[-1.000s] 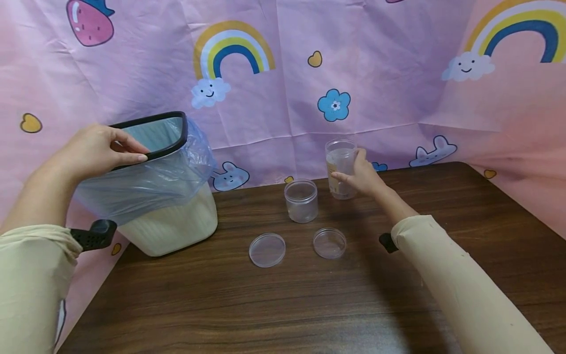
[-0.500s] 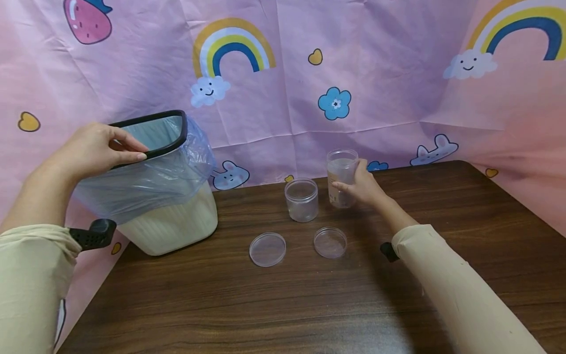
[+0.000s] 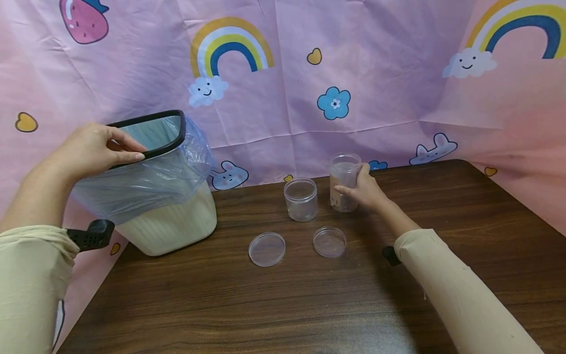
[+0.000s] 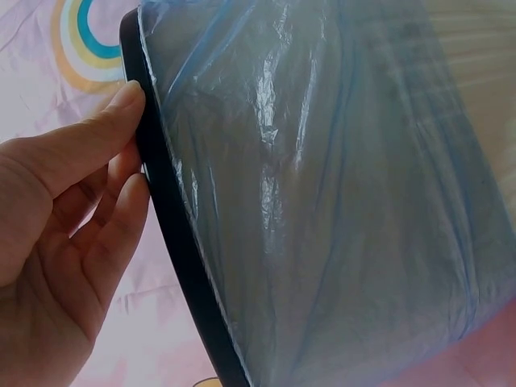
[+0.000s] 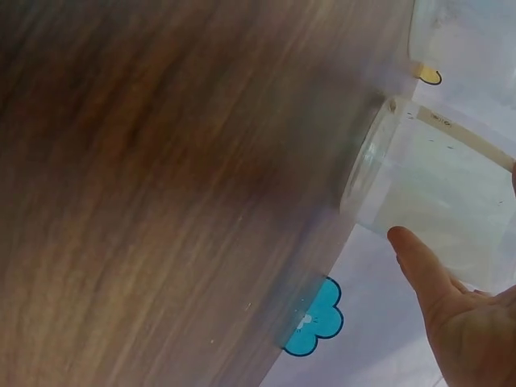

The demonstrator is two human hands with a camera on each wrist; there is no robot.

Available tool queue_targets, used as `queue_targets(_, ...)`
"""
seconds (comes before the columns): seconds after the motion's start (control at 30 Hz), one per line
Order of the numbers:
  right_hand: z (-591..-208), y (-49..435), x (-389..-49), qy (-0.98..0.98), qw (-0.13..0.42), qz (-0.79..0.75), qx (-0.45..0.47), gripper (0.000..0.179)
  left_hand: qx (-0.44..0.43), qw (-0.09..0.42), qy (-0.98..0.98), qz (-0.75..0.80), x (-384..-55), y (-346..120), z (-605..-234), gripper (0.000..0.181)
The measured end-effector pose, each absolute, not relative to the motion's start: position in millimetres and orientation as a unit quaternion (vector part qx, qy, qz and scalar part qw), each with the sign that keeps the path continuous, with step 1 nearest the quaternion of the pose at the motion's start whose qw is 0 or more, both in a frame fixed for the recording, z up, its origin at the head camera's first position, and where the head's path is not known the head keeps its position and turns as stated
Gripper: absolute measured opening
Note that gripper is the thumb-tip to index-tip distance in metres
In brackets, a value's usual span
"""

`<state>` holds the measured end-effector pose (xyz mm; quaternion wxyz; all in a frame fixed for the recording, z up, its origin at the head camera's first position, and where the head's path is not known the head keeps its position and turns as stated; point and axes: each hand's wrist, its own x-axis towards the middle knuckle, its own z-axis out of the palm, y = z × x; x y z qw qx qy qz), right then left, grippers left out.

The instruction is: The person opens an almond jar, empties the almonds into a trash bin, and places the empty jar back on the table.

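My left hand (image 3: 99,150) pinches the black rim (image 4: 173,210) of a cream trash bin (image 3: 177,226), with the thumb on one side of the rim. A blue plastic bag (image 4: 322,161) lines the bin and hangs over its outside. At the back of the table my right hand (image 3: 364,189) grips a tall clear plastic jar (image 3: 345,172) with a printed label; the jar is upright and lidless. Whether its base touches the table is hard to tell. Just left of it stands a shorter clear jar (image 3: 301,201), also lidless.
Two round clear lids, a left lid (image 3: 267,249) and a right lid (image 3: 329,242), lie on the brown wooden table (image 3: 247,305) in front of the jars. A pink and purple printed cloth (image 3: 283,108) hangs behind the table's back edge.
The tall jar has come down and slightly toward me and to the right, in my right hand. My left hand keeps its pinch on the bin's rim.
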<state>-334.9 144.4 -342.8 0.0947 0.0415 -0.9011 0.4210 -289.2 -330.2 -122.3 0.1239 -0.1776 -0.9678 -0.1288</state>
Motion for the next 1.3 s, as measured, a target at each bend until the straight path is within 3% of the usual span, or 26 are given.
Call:
queue_targets(0.93,-350.3,145.1,-332.5,-0.899,0.096,0.423,0.062,0.088,-0.184,0.160,-0.961,-0.132,-285.9,-335.7,-128.9,0.024)
queue_targets(1.3,-347.3,156.8,-329.3,-0.905,0.063,0.417,0.062,0.097,-0.166,0.163,-0.960,-0.154,-286.1,-325.9,-129.2,0.031)
